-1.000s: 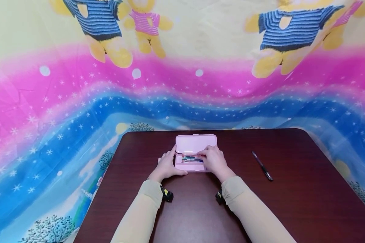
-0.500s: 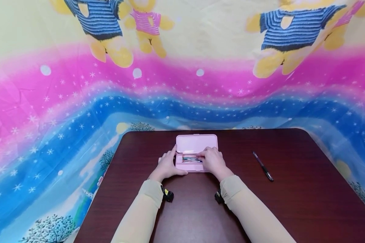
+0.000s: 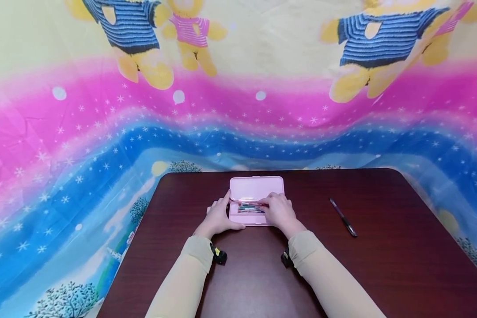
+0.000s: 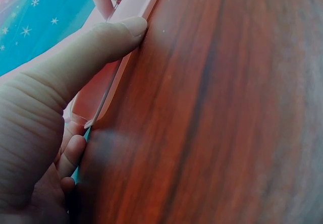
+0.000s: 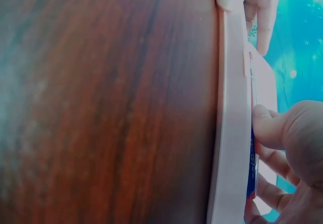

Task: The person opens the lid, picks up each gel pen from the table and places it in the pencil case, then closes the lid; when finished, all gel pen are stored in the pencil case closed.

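Note:
An open pink pencil case (image 3: 256,190) lies near the table's far edge, its lid tipped back. Several slim pens (image 3: 248,207) lie lengthwise in its tray. My left hand (image 3: 217,216) grips the case's left end, thumb along the front edge and fingers at the left side. In the right wrist view, my right hand (image 5: 298,143) pinches a clear, blue-marked slim item (image 5: 252,158) among them between thumb and fingers, just above the case's front wall (image 5: 233,108). The right hand covers the case's right end in the head view.
A black-capped pen (image 3: 343,217) lies slanted on the dark brown table (image 3: 397,247), right of the case. Behind the table hangs a printed cloth (image 3: 238,110) with bears and snowflakes.
My right hand's fingers have shifted slightly over the pens, and the pens have moved a little in the tray. The left hand and the case stay where they were.

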{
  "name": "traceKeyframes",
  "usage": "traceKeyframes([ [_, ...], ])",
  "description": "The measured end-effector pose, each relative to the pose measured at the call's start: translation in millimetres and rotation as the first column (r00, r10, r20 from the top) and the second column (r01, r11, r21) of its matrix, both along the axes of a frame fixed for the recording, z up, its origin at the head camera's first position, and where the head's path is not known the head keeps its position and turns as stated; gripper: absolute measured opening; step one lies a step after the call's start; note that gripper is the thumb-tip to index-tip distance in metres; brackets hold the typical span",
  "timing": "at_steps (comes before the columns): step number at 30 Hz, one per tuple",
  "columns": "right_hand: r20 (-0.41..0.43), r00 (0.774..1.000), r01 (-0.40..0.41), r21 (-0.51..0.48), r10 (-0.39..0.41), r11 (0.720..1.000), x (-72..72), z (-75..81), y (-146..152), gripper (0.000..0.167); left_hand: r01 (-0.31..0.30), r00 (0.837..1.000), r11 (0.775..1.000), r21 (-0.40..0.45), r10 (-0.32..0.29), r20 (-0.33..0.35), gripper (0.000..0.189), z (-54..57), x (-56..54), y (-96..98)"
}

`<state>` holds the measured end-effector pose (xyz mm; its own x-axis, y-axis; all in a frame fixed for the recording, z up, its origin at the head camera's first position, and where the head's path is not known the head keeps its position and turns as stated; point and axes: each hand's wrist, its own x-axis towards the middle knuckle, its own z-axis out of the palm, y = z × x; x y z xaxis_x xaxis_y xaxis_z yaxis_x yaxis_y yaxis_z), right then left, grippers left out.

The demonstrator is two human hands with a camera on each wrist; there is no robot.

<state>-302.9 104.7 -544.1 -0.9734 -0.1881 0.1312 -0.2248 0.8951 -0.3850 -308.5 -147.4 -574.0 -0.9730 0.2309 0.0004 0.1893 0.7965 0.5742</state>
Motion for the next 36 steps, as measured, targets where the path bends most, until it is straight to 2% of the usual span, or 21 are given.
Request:
traceKeyframes([
  [9, -0.062, 0.998, -0.005, -0.061, 0.001, 0.998, 6.6, -1.1, 19, 0.024, -0.003, 1.000, 1.000, -0.012, 0.003, 0.010, 0.150, -1.3, 0.5, 0.3],
  [15, -0.123, 0.991, 0.046, -0.107, -0.059, 0.993, 15.2, 2.5, 45, 0.030, -0.005, 1.000, 1.000, -0.007, 0.005, 0.012, 0.151, -1.6, 0.0, 0.5],
  [23, -0.142, 0.979, 0.121, -0.192, -0.149, 0.974, 24.5, 5.4, 94, 0.039, -0.005, 1.000, 1.000, -0.014, 0.005, 0.017, 0.151, -0.9, -0.1, 0.3],
  [28, -0.117, 0.970, 0.185, -0.204, -0.211, 0.961, 31.4, 5.4, 124, 0.048, -0.008, 1.000, 1.000, 0.003, 0.008, 0.018, 0.151, 1.6, 0.9, 0.5],
  [36, 0.012, 0.956, 0.291, -0.180, -0.293, 0.940, 44.8, 7.0, 159, 0.060, -0.004, 1.000, 1.000, 0.002, 0.004, 0.014, 0.151, 0.9, 1.2, 0.7],
])
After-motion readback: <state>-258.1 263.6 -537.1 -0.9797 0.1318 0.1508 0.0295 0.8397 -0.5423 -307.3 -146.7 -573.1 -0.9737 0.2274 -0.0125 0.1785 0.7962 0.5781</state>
